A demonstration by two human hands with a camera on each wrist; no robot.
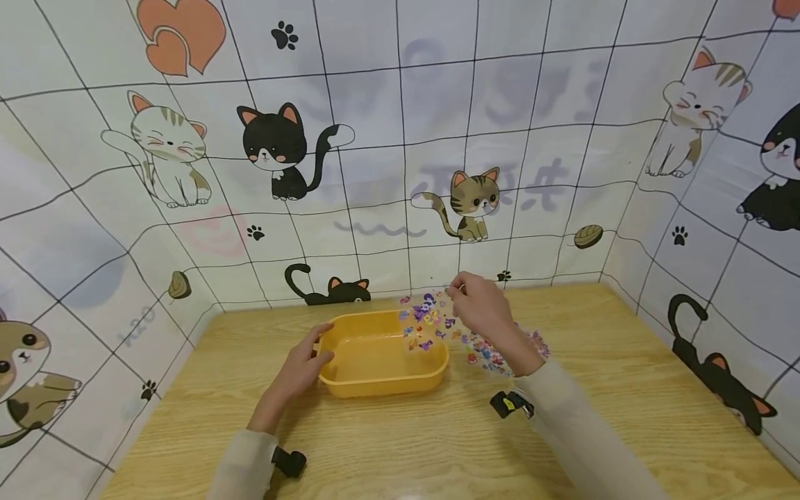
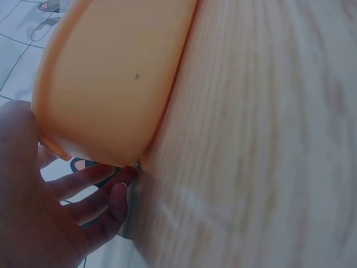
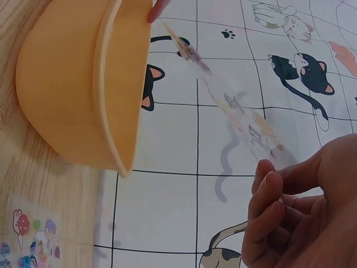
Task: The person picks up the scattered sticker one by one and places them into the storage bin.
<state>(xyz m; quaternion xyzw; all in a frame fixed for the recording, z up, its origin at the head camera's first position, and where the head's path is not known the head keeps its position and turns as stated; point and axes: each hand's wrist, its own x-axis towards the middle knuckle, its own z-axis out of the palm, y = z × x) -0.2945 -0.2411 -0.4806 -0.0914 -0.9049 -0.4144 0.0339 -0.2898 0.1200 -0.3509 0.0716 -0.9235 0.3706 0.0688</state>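
Hanging toward seven to eight o'clock from the right hand's [image 1: 484, 305] fingertips in the head view, the clear sticker sheet [image 1: 427, 314] is overlapping the far right corner of the yellow basin [image 1: 375, 389]. We are seeing the thumb and fingers pinching its near end in the right wrist view, where its long axis is slanting away toward eleven o'clock, so the free end is pointing away from that hand. The left hand [image 1: 300, 364] is holding the basin's nine o'clock end, thumb and forefinger hooking over the rim; we are finding it farther from the sheet than the right hand. More stickers [image 1: 490, 355] are lying on the wooden table [image 1: 387, 444] at three o'clock from the basin.

The right forearm is covering part of those stickers, and we are not managing to tell whether they are forming one sheet or several. The right wrist view is cutting them off at its lower left. The clear film is blurring against the white backdrop [image 1: 375, 146], and we are struggling to judge how high it is hanging above the basin.
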